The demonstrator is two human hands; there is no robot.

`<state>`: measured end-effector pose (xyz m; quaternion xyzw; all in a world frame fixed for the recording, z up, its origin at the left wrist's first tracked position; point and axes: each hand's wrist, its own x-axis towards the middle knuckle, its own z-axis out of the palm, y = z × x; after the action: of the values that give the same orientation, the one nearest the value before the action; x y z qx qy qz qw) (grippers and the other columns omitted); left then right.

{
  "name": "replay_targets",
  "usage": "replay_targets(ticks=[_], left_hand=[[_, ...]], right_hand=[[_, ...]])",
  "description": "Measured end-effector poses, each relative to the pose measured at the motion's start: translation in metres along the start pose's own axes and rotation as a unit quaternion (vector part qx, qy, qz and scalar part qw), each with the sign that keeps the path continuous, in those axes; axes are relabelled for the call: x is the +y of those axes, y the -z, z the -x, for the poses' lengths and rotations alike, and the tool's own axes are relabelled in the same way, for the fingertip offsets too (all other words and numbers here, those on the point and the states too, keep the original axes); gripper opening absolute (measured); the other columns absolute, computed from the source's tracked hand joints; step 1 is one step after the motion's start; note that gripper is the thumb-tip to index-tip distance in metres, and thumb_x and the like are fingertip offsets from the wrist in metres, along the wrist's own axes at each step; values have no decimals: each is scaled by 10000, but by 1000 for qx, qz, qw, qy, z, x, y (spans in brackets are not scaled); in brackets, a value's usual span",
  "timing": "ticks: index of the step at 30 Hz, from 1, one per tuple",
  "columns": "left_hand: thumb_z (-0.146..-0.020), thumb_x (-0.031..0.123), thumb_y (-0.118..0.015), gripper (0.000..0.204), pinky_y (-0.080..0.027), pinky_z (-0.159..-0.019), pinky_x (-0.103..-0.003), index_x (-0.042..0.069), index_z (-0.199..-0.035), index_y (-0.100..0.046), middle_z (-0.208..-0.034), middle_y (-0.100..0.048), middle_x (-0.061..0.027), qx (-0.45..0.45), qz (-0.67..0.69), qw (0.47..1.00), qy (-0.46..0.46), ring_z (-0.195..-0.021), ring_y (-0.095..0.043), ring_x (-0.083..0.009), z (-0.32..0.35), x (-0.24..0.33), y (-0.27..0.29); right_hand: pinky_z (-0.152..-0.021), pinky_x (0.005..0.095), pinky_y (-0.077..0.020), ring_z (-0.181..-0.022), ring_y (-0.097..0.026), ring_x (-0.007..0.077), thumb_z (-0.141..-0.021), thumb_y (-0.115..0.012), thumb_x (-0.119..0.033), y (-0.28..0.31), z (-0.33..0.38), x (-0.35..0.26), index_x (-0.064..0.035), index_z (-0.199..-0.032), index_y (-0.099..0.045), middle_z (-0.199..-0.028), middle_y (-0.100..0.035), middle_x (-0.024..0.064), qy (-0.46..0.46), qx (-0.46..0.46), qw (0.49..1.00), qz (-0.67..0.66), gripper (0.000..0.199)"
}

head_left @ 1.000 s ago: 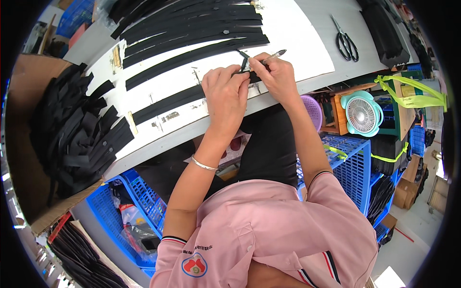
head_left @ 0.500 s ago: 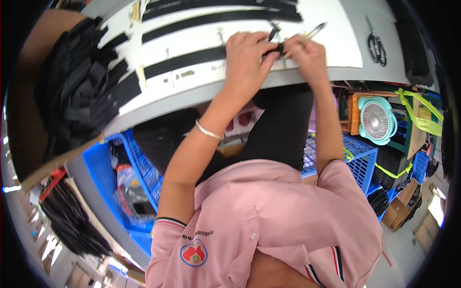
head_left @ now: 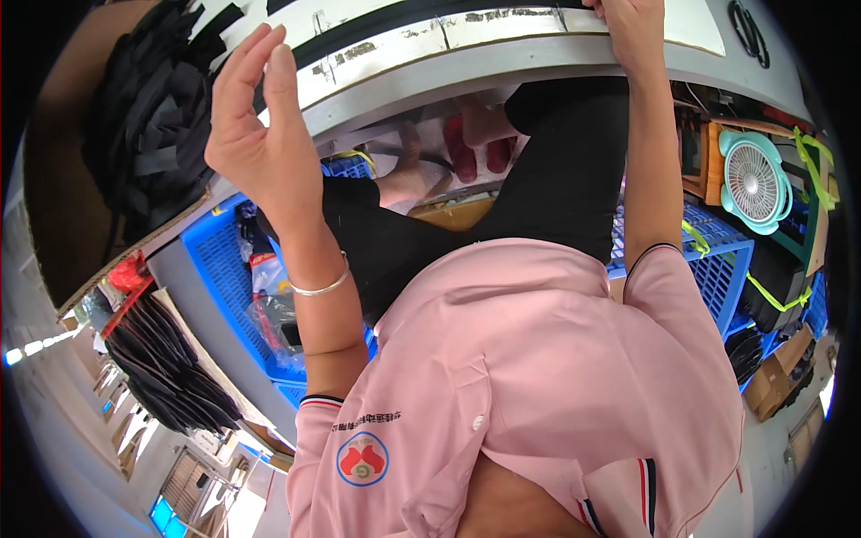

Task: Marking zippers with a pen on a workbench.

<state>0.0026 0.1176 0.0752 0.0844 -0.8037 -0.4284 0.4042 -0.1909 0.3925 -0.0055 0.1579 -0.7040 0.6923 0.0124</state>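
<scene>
My left hand [head_left: 265, 134] is raised in front of the table's near edge, beside the heap of black fabric strips [head_left: 161, 117]. Its fingers stretch upward, and nothing shows in them. At the top of the picture, my right hand [head_left: 635, 36] is over the white board [head_left: 691, 31], its fingers curled and partly cut off by the frame. Whatever they may hold is out of sight. A long black strip [head_left: 359, 30] lies flat across the board, behind a row of dark pen marks and lines.
The heap sits in a cardboard box [head_left: 54, 233] at the left. Black-handled scissors [head_left: 749, 34] lie at the table's right end. Below are blue plastic crates [head_left: 224, 269], a turquoise fan [head_left: 753, 184] and hanging black pieces [head_left: 170, 368].
My left hand has come off the black strip and moved left toward the heap, its fingers opening out. My right hand has shifted up and right in the picture. The view has tilted lower.
</scene>
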Motion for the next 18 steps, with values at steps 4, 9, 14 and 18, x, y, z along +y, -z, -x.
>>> replay_targets(ticks=[4, 9, 14, 18], left_hand=[[-957, 78, -714, 162, -511, -957, -298, 34, -1096, -782, -1151, -747, -118, -12, -26, 999, 29, -1084, -692, -186, 29, -7, 2], [-961, 73, -708, 167, -513, -958, -295, 30, -1107, -778, -1173, -741, -117, -20, -42, 990, 132, -1093, -689, -186, 60, -25, 15], [-968, 64, -699, 170, -518, -945, -293, 17, -1113, -774, -1173, -737, -114, -18, -39, 988, 145, -1082, -681, -172, 59, -46, 28], [-974, 48, -695, 179, -518, -949, -283, -22, -1125, -758, -1180, -723, -119, 16, -43, 984, 175, -1053, -667, -151, 48, -58, 43]], right_hand=[[-522, 180, -373, -584, -518, 22, -993, -649, -203, 2, 2, -3, -40, -834, -711, -686, -636, -20, -4, -1, 999, 37, 236], [-500, 171, -355, -566, -499, 13, -991, -656, -216, 0, 5, -10, -42, -838, -717, -674, -619, -31, -45, 15, 998, 37, 240], [-503, 167, -361, -564, -497, 12, -991, -660, -225, -1, 4, -14, -46, -839, -719, -676, -620, -35, -43, 9, 998, 44, 243], [-504, 163, -359, -560, -494, 8, -991, -663, -225, -2, 4, -14, -49, -840, -722, -674, -623, -38, -55, 16, 998, 35, 239]])
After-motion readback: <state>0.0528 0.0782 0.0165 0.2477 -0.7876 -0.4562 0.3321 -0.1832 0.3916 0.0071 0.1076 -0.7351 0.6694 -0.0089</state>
